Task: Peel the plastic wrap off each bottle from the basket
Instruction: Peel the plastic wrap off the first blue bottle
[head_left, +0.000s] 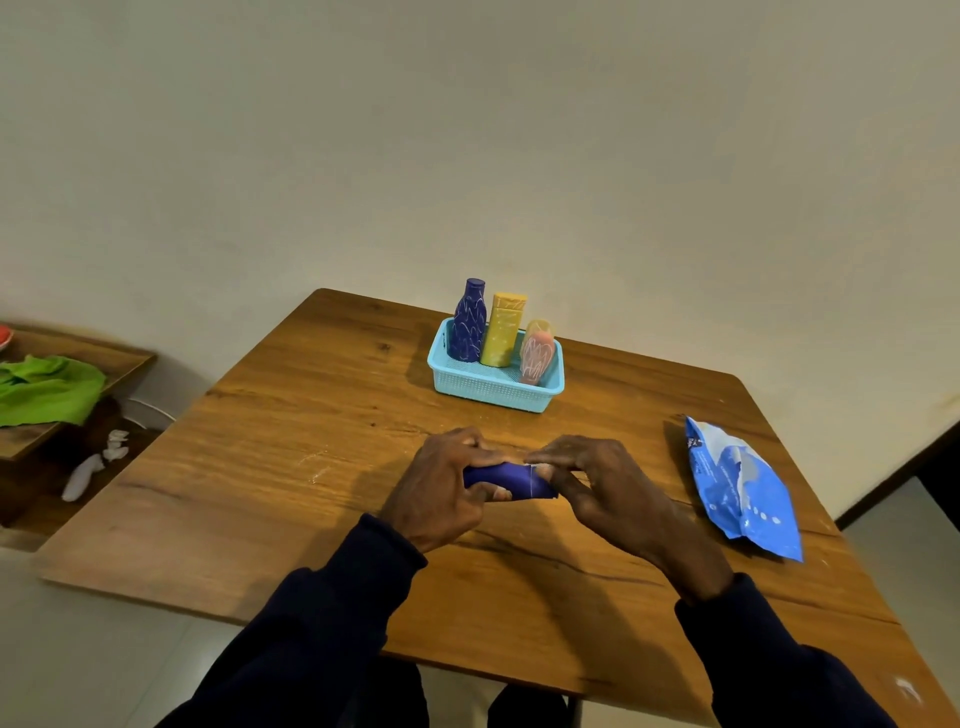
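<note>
A dark blue bottle (506, 480) lies sideways over the middle of the wooden table (311, 415). My left hand (441, 488) grips its left part, fingers curled round it. My right hand (597, 488) pinches at the bottle's right end, where a thin line of clear wrap shows. At the far side stands a light blue basket (493, 389) holding three wrapped bottles upright: a dark blue bottle (467, 325), a yellow bottle (503, 330) and a pink bottle (536, 353).
A blue and white plastic packet (743, 488) lies on the table to the right. A low wooden shelf with a green cloth (47, 389) stands to the left, with white scraps (93, 467) on the floor below it.
</note>
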